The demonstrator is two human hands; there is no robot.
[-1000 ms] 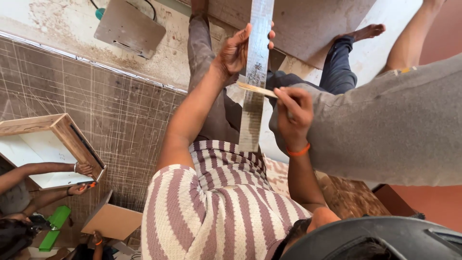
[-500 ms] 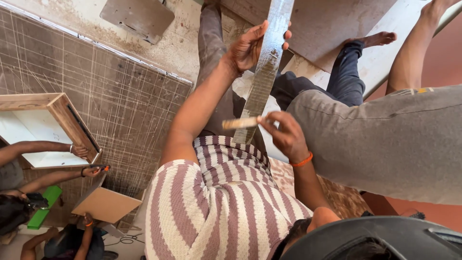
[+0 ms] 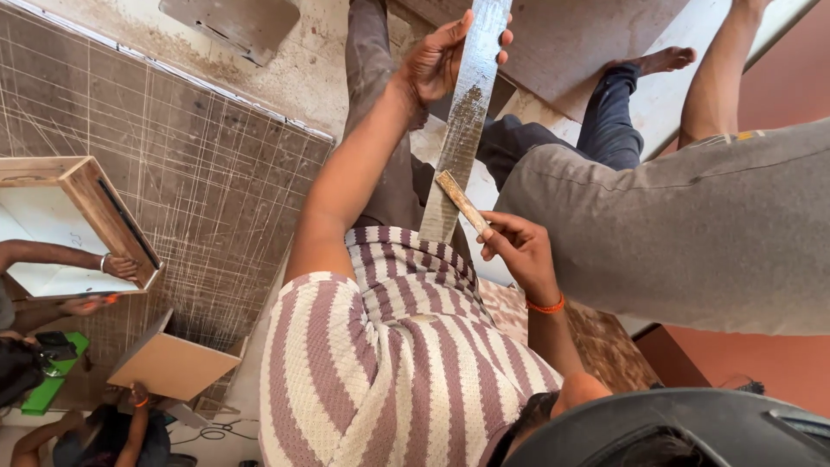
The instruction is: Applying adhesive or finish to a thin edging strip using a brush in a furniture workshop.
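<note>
My left hand (image 3: 441, 60) grips a long, narrow grey strip (image 3: 471, 104) near its upper end and holds it lengthwise over my lap. A dark smear covers the strip's middle. My right hand (image 3: 519, 251), with an orange band on its wrist, pinches a small flat wooden stick (image 3: 458, 199). The stick's far end rests on the strip just below the smear. My striped shirt (image 3: 389, 363) fills the lower middle of the view.
A person in a grey shirt (image 3: 692, 225) and dark trousers sits close on my right, a bare foot (image 3: 657, 60) stretched out. On the left lie a scored brown board (image 3: 173, 173), an open wooden box (image 3: 78, 216) held by other hands, and a tan panel (image 3: 173, 363).
My right hand has shifted a little along the strip, and the stick has turned from crosswise to slanted. My left hand keeps its hold on the strip.
</note>
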